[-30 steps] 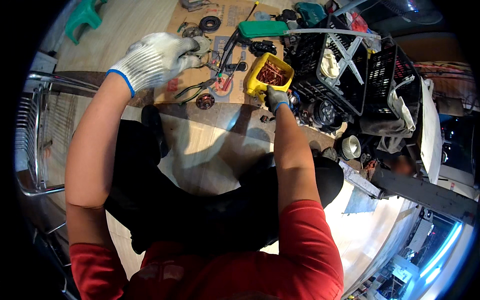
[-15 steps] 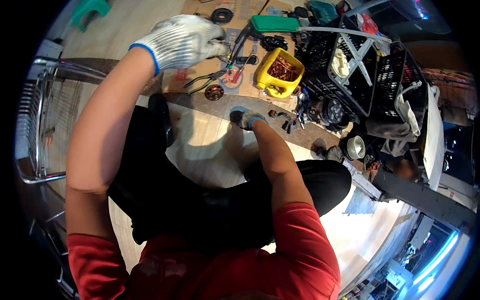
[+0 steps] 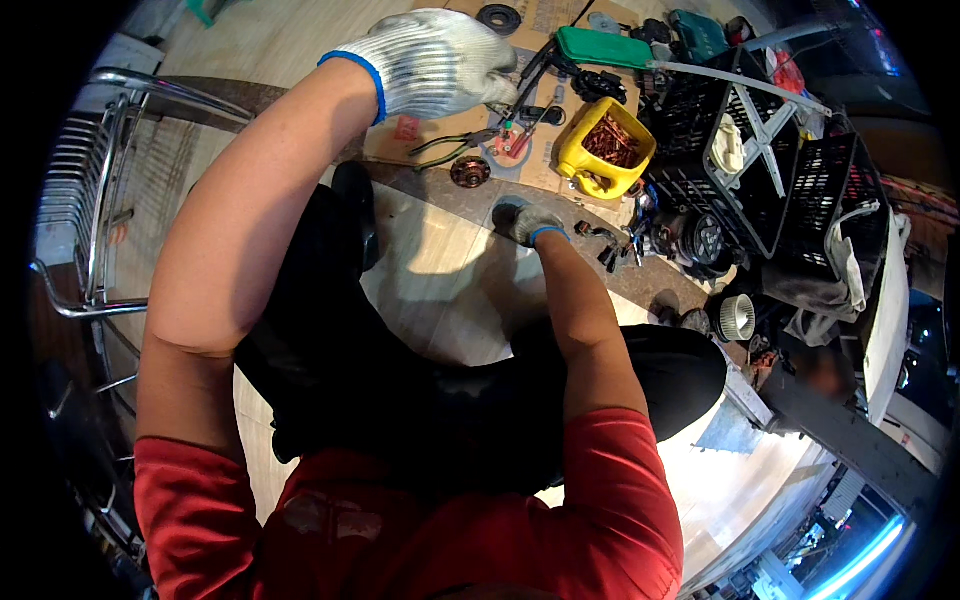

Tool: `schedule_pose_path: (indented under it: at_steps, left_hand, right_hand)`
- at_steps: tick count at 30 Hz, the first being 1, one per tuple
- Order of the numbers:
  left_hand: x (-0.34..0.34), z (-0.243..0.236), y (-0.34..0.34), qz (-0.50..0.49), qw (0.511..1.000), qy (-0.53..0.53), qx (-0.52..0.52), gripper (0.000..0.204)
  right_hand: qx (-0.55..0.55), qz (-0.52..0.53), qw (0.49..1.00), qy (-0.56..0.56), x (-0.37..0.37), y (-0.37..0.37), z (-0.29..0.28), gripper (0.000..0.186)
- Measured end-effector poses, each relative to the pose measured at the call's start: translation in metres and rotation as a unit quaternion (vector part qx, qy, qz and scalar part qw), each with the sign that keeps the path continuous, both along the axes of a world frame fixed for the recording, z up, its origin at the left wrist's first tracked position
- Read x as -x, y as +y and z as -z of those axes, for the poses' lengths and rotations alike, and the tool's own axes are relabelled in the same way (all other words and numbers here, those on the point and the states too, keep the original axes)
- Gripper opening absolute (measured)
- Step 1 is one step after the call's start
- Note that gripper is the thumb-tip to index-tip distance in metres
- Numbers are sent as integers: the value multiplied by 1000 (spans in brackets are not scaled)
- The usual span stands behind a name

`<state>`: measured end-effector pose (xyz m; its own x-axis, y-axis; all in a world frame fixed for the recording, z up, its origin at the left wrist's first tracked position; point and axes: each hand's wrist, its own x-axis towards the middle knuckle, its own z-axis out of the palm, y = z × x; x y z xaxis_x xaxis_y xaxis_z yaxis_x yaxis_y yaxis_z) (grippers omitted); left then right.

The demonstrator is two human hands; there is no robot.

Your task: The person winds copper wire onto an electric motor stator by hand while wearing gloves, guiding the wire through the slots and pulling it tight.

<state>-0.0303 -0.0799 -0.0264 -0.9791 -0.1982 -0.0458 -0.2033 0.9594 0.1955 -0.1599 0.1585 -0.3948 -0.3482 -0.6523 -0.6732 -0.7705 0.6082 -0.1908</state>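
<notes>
My left hand (image 3: 450, 65), in a white knit glove, is raised over the cardboard (image 3: 390, 140) with fingers curled round something I cannot make out. Near it lie pliers (image 3: 455, 145), a green case (image 3: 600, 47) and a round copper-coloured part (image 3: 470, 172). My right hand (image 3: 532, 225), gloved, is low at the dark floor strip, below a cut yellow jug (image 3: 578, 165) full of copper scrap and left of some dark small parts (image 3: 598, 235). Its fingertips are in shadow, so I cannot tell their shape.
Stacked black crates (image 3: 825, 200) with white brackets and assorted dark parts (image 3: 700, 240) crowd the right. A white fan wheel (image 3: 736, 318) sits below them. A chrome rack (image 3: 95, 210) stands at the left. My black-trousered legs lie beneath my forearms.
My right hand has let go of the yellow jug and moved down toward the floor. My left hand has moved up and right. The view has shifted slightly.
</notes>
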Motion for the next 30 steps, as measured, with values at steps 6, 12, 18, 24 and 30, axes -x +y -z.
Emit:
schedule_pose_path:
  at_steps: [6,12,18,24,30]
  left_hand:
    - [15,-19,16,11,999,-47,-1,45]
    - [20,-18,18,3,999,-43,20,45]
    - [33,-3,14,51,999,-1,1,42]
    - [29,22,0,41,997,47,-44,44]
    - [40,12,-2,31,999,-30,-27,51]
  right_hand:
    - [35,65,997,39,-14,-40,-56,50]
    - [106,62,985,123,-57,-95,-64,66]
    - [114,50,979,163,-69,-124,-12,49]
    - [100,12,982,162,-46,-132,3,36]
    - [157,91,981,72,-28,-111,14,35]
